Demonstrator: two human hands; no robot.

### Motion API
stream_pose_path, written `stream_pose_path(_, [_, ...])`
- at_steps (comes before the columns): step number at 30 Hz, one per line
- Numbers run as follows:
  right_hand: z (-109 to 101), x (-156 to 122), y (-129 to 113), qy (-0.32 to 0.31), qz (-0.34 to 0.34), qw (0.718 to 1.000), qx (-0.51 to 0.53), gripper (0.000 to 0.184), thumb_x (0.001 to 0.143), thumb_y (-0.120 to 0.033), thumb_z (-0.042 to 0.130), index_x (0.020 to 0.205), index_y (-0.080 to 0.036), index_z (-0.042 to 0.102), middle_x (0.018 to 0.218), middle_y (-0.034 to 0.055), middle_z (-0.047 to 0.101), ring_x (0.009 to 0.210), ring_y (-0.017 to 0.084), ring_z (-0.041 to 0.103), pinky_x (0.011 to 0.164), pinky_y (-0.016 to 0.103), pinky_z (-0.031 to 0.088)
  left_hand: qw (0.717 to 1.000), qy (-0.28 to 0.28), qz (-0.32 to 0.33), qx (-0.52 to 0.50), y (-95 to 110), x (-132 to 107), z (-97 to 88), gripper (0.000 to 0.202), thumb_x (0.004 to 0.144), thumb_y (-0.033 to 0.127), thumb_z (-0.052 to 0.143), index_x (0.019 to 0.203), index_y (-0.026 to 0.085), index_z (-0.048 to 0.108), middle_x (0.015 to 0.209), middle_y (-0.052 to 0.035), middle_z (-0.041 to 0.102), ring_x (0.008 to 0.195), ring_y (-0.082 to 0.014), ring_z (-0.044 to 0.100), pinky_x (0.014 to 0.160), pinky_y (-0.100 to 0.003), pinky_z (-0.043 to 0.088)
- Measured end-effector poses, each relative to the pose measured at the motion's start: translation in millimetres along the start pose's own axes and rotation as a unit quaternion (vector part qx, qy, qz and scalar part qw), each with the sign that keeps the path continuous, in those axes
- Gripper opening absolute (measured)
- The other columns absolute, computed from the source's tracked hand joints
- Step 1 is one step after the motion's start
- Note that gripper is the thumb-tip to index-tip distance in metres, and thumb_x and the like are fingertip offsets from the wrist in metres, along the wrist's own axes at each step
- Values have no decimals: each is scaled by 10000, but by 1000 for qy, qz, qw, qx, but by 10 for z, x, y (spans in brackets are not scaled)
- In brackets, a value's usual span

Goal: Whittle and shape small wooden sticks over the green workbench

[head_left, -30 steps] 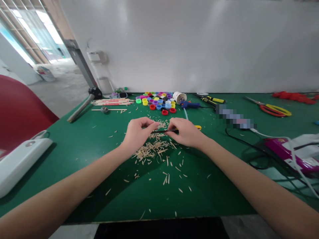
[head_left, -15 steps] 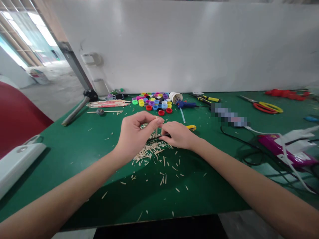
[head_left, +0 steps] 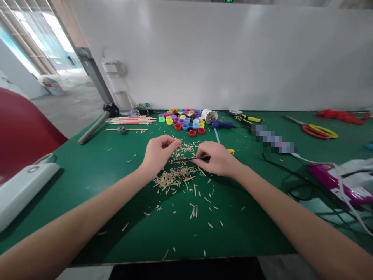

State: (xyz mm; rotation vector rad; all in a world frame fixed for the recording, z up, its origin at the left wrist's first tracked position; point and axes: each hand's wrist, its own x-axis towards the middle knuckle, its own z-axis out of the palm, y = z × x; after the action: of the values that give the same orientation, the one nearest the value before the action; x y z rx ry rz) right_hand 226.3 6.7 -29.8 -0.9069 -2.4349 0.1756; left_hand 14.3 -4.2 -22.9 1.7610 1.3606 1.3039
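Note:
A thin pale wooden stick (head_left: pixel 176 153) is pinched upright between the thumb and fingers of my left hand (head_left: pixel 158 153). My right hand (head_left: pixel 218 157) is closed around a utility knife (head_left: pixel 186 159) with a yellow handle end, which sticks out past the hand. Its dark blade points left and reaches close to the stick's lower part; contact is hard to make out. Beneath both hands lies a pile of wood shavings (head_left: pixel 171 178), with loose slivers scattered toward the table's front edge.
Colourful bottle caps (head_left: pixel 185 121), a white cup (head_left: pixel 209 116) on its side and a blue glue gun (head_left: pixel 221 123) lie at the back of the green table (head_left: pixel 122 206). Scissors (head_left: pixel 317 130) and a purple power strip (head_left: pixel 338 182) with cables sit right. A hammer (head_left: pixel 96 126) rests left.
My hands have moved apart. The left hand has shifted left with the stick, and the right has drawn back right with the knife, exposing more blade. The view has shifted slightly.

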Motion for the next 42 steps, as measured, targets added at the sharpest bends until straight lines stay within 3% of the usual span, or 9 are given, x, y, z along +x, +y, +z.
stream_pose_path(5, [3,6,-2,55,15,998,-1,158,819,-271,552,734,-216,430,711,0,526,696,140,458,651,297,322,1000,6,-3,-16,-40,-14,31,209,770,396,645,696,201,660,686,-31,688,619,-133,584,573,-270,450])
stream_pose_path(19, [11,42,23,36,40,998,21,207,806,-311,588,713,-212,433,690,-6,546,657,134,463,605,298,302,999,0,-17,-42,82,-131,71,199,766,382,660,694,197,678,690,-27,694,627,-137,602,586,-274,479])
stream_pose_path(26, [64,12,35,4,7,1000,-24,175,823,-323,566,737,-200,476,711,0,560,665,133,456,644,304,282,998,-27,49,5,219,-220,61,141,782,302,653,682,206,677,707,-5,694,642,-117,610,602,-256,485])
stream_pose_path(31, [159,7,42,-37,-28,998,-51,103,814,-261,534,747,-200,485,745,16,570,740,160,485,659,314,273,990,7,138,3,466,-296,25,96,760,305,680,713,222,676,722,3,700,735,-144,642,663,-271,513])
stream_pose_path(37, [115,33,13,-46,-17,998,-49,154,800,-265,565,716,-207,450,689,-8,542,677,141,462,634,297,266,999,12,34,-21,255,-130,17,160,793,326,626,690,205,644,716,-19,708,661,-138,630,623,-278,502])
stream_pose_path(42, [35,9,-8,-24,-22,999,-15,167,810,-288,567,712,-205,460,694,-6,533,692,139,465,666,300,288,999,22,-5,-28,100,-26,-16,187,796,360,622,710,196,648,721,-35,713,633,-133,605,592,-269,470])
